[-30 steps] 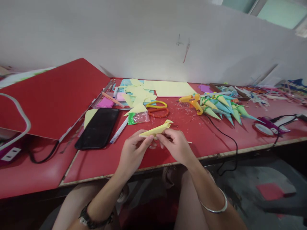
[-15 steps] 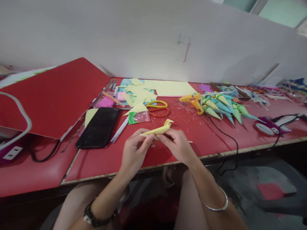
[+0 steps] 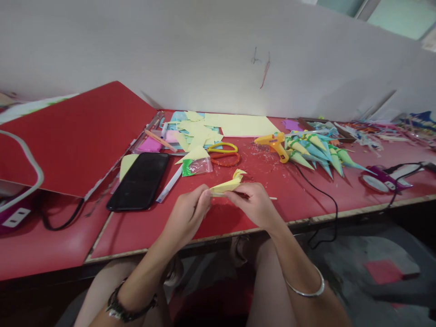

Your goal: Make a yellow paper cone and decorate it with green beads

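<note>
A folded yellow paper piece (image 3: 225, 186) is held between my two hands above the red table's front part. My left hand (image 3: 188, 206) pinches its pointed left end between thumb and fingers. At its right end, below a curled, frilled tip, my right hand (image 3: 254, 203) grips it with thumb and fingertips. Just beyond the paper lie a small clear and green packet (image 3: 196, 166) and scissors with yellow and orange handles (image 3: 225, 159). A thin pale stick end shows at the right hand's edge.
A black phone (image 3: 139, 181) and a pen (image 3: 169, 184) lie to the left. Yellow paper sheets (image 3: 243, 125) are behind. To the right are a yellow glue gun (image 3: 277, 145) with its black cord and several blue and yellow paper cones (image 3: 316, 152). A red board (image 3: 75, 136) leans far left.
My left hand has shifted slightly left and turned, now gripping the paper's left tip instead of its underside. The right hand has barely moved.
</note>
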The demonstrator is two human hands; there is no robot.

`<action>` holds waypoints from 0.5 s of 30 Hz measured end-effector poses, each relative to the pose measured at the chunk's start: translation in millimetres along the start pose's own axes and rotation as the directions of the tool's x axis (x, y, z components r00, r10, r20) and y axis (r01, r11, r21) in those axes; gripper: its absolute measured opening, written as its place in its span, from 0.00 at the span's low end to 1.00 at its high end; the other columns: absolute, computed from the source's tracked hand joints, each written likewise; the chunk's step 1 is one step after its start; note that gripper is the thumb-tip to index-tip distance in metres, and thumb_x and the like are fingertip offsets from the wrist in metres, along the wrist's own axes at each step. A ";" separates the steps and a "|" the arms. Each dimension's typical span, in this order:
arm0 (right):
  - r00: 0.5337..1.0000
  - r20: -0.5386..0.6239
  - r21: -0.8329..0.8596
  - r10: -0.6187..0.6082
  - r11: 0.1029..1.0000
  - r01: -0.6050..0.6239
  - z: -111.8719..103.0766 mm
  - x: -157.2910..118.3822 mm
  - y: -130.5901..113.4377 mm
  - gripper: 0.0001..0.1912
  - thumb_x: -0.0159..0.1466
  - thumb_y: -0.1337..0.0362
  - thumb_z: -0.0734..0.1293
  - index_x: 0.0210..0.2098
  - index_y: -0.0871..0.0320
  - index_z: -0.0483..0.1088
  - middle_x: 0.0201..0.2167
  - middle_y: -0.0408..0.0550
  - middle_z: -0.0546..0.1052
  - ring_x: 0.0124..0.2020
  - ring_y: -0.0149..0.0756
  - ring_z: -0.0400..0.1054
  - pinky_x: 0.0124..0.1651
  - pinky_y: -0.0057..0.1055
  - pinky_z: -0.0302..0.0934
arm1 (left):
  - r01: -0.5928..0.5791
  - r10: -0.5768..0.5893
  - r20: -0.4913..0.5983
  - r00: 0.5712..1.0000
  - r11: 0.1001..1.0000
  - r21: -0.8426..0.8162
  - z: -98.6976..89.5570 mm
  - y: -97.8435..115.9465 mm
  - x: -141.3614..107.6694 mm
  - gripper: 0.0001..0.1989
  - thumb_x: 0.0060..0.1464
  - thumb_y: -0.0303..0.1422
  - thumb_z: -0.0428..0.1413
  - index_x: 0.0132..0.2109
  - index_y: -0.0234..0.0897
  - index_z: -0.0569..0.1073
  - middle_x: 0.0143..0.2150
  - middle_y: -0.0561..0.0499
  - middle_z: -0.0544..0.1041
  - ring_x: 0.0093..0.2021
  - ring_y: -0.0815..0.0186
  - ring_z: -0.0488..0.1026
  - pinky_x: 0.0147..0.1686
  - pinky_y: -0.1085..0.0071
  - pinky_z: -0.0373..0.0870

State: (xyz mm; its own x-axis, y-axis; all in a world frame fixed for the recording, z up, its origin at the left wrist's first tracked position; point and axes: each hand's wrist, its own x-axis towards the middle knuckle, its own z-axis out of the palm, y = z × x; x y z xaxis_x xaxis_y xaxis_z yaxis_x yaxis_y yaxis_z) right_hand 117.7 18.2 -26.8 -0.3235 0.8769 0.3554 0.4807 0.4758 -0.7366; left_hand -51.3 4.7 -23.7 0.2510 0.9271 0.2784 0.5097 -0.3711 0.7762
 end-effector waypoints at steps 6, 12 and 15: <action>0.999 0.039 -0.004 -0.029 1.000 0.029 -0.7 0.0 -2.2 0.14 0.62 0.63 0.60 0.25 0.61 0.73 0.18 0.41 0.68 0.21 0.26 0.59 0.25 0.23 0.51 | 0.063 -0.058 0.042 0.997 0.990 -0.126 -3.6 2.6 0.6 0.20 0.59 0.36 0.38 0.20 0.38 0.58 0.14 0.58 0.60 0.16 0.72 0.58 0.20 0.75 0.56; 0.998 0.065 0.103 0.012 0.995 -0.019 -2.7 -0.8 -5.9 0.13 0.61 0.63 0.61 0.25 0.62 0.73 0.16 0.40 0.67 0.19 0.25 0.56 0.23 0.22 0.49 | -0.046 0.042 0.100 0.994 0.998 0.032 -11.7 -2.1 3.0 0.15 0.54 0.37 0.46 0.22 0.38 0.63 0.17 0.57 0.65 0.18 0.71 0.62 0.20 0.76 0.55; 0.993 0.120 0.176 0.013 0.984 -0.034 -2.9 -0.9 -6.6 0.13 0.61 0.63 0.61 0.27 0.62 0.74 0.18 0.40 0.68 0.20 0.25 0.57 0.23 0.22 0.50 | -0.109 0.097 0.140 0.985 0.991 0.081 -15.2 -4.6 4.8 0.11 0.50 0.38 0.51 0.25 0.37 0.68 0.19 0.56 0.69 0.20 0.70 0.64 0.20 0.77 0.55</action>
State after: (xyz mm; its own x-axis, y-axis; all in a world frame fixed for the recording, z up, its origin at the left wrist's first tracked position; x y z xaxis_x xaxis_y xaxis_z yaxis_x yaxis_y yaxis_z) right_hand 117.1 14.5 -20.5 -0.4126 0.8688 0.2739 0.3408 0.4261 -0.8380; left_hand -65.0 11.7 -17.4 0.4118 0.8703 0.2701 0.5444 -0.4726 0.6930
